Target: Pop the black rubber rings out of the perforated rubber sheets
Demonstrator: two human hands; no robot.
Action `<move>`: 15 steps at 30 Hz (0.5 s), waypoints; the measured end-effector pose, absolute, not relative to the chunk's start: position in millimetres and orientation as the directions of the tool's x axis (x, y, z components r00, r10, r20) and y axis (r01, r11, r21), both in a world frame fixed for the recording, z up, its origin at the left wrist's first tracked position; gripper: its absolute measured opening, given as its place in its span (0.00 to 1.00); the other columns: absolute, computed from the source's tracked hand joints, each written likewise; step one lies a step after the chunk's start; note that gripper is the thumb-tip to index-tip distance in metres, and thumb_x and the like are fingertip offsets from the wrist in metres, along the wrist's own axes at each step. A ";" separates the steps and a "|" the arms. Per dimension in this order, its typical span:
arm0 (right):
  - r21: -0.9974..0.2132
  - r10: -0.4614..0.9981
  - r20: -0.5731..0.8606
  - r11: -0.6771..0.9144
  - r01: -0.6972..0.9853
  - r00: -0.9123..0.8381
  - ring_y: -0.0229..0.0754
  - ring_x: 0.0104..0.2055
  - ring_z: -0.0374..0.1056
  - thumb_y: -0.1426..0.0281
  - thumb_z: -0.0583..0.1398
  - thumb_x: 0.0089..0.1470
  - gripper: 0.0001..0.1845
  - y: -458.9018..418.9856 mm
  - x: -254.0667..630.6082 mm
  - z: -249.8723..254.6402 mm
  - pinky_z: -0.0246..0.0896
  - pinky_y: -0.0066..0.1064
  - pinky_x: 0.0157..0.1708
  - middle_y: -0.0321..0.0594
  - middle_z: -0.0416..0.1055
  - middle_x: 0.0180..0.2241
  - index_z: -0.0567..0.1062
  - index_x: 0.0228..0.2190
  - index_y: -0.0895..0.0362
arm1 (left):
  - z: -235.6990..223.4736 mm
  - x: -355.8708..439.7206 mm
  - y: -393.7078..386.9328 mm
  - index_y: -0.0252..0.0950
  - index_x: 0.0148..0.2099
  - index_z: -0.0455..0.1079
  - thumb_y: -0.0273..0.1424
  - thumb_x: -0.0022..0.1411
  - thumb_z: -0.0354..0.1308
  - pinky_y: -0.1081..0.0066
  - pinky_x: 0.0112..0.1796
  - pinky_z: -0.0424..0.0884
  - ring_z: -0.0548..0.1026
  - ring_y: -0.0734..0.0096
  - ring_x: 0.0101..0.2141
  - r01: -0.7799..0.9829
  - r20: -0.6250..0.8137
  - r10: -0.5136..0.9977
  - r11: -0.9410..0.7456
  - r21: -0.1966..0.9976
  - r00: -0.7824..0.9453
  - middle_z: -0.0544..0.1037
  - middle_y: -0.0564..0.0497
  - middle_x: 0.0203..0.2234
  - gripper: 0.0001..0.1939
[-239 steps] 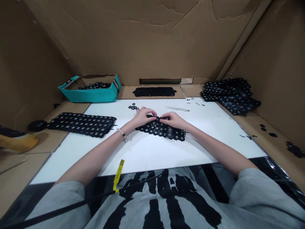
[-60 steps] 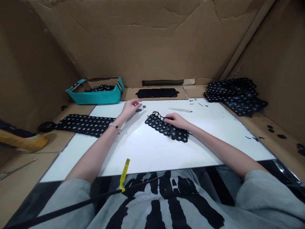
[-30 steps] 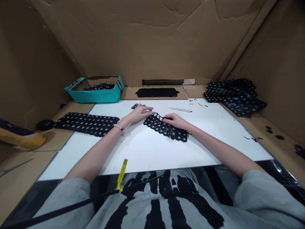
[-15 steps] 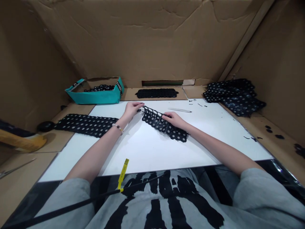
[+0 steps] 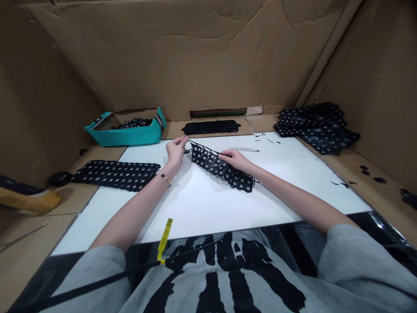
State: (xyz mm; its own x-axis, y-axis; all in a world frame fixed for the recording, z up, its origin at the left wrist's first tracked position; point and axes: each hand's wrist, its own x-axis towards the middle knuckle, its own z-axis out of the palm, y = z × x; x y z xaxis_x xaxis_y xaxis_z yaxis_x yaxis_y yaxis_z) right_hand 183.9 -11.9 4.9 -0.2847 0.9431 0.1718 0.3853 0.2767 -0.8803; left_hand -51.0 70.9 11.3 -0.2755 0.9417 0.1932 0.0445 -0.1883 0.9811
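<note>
A black lace strip with round holes [image 5: 220,167] lies slantwise on the white board [image 5: 195,208], its far end raised toward my left hand [image 5: 177,151]. The fingertips of my left hand pinch that thin far corner, just beside a small cluster of black lace rings [image 5: 186,151]. My right hand [image 5: 233,158] sits on the strip's middle, its fingers gripping the lace. A beaded bracelet [image 5: 164,177] circles my left wrist.
A teal box [image 5: 124,138] holds black lace at the back left. Stacked lace strips lie at left [image 5: 114,175], back [image 5: 211,127] and right [image 5: 317,128]. A pale slim tool [image 5: 244,149] and black scraps [image 5: 267,140] lie beyond my right hand.
My left hand has moved from beside the rings onto the strip's far corner. The strip now lies stretched longer toward the back left, and my right hand stays on it.
</note>
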 end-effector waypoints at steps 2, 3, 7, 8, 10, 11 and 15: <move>-0.885 0.944 0.159 0.266 0.382 -0.287 0.41 0.31 0.60 0.51 0.56 0.51 0.22 -11.9 183.5 7.7 0.54 0.33 0.37 0.36 0.65 0.24 0.69 0.24 0.58 | 9.5 -47.7 71.8 0.32 0.35 0.78 0.35 0.48 0.68 0.74 0.25 0.63 0.68 0.74 0.25 -0.016 0.167 0.941 -0.180 0.984 -0.295 0.79 0.45 0.31 0.13; -0.885 0.945 0.158 0.264 0.382 -0.286 0.41 0.32 0.61 0.51 0.56 0.51 0.22 -12.6 183.4 9.1 0.55 0.33 0.37 0.36 0.66 0.25 0.70 0.25 0.58 | 8.6 -47.4 73.4 0.32 0.34 0.78 0.34 0.48 0.68 0.74 0.25 0.63 0.67 0.75 0.25 -0.048 0.156 0.942 -0.178 0.983 -0.297 0.79 0.46 0.30 0.12; -0.872 0.940 0.142 0.267 0.410 -0.311 0.42 0.34 0.63 0.52 0.57 0.51 0.22 -20.7 187.2 14.1 0.55 0.33 0.38 0.38 0.69 0.27 0.74 0.27 0.59 | 13.2 -69.8 89.0 0.32 0.33 0.74 0.31 0.51 0.66 0.75 0.25 0.63 0.65 0.79 0.23 -0.150 0.075 0.921 -0.142 0.979 -0.383 0.76 0.50 0.28 0.08; -0.870 0.935 0.117 0.260 0.420 -0.336 0.42 0.33 0.63 0.52 0.58 0.50 0.22 -23.3 189.6 15.2 0.55 0.33 0.38 0.38 0.70 0.27 0.74 0.27 0.60 | 17.0 -81.8 94.6 0.33 0.34 0.74 0.31 0.54 0.65 0.76 0.24 0.62 0.63 0.80 0.21 -0.172 0.040 0.887 -0.133 0.976 -0.459 0.75 0.51 0.28 0.07; -0.870 0.919 0.049 0.232 0.436 -0.390 0.42 0.33 0.63 0.52 0.59 0.49 0.22 -27.3 194.6 17.3 0.56 0.33 0.38 0.38 0.71 0.27 0.75 0.27 0.60 | 25.5 -107.2 105.5 0.33 0.37 0.73 0.31 0.57 0.62 0.76 0.23 0.60 0.59 0.82 0.20 -0.183 -0.009 0.767 -0.141 0.973 -0.641 0.73 0.53 0.28 0.07; -0.870 0.911 0.023 0.221 0.440 -0.412 0.42 0.33 0.63 0.52 0.60 0.49 0.22 -28.4 196.8 18.1 0.56 0.33 0.38 0.38 0.71 0.28 0.76 0.28 0.60 | 28.6 -117.6 110.1 0.33 0.40 0.73 0.31 0.59 0.61 0.77 0.24 0.60 0.57 0.83 0.20 -0.171 -0.003 0.746 -0.149 0.974 -0.666 0.73 0.53 0.29 0.08; -0.869 0.896 -0.001 0.218 0.444 -0.443 0.42 0.34 0.62 0.51 0.60 0.49 0.23 -27.3 199.3 19.0 0.55 0.34 0.39 0.37 0.71 0.28 0.76 0.28 0.60 | 21.5 -123.3 116.5 0.30 0.42 0.76 0.33 0.58 0.61 0.75 0.27 0.64 0.65 0.79 0.25 0.045 0.182 0.842 -0.185 0.982 -0.508 0.78 0.48 0.34 0.13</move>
State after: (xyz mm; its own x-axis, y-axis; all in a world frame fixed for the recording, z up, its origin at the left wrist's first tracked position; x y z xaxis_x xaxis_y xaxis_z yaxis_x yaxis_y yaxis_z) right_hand 199.3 -27.3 19.0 -0.4433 0.8964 -0.0014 0.4437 0.2181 -0.8692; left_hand -123.3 116.5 21.5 -0.5080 0.8419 0.1822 0.0452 -0.1852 0.9817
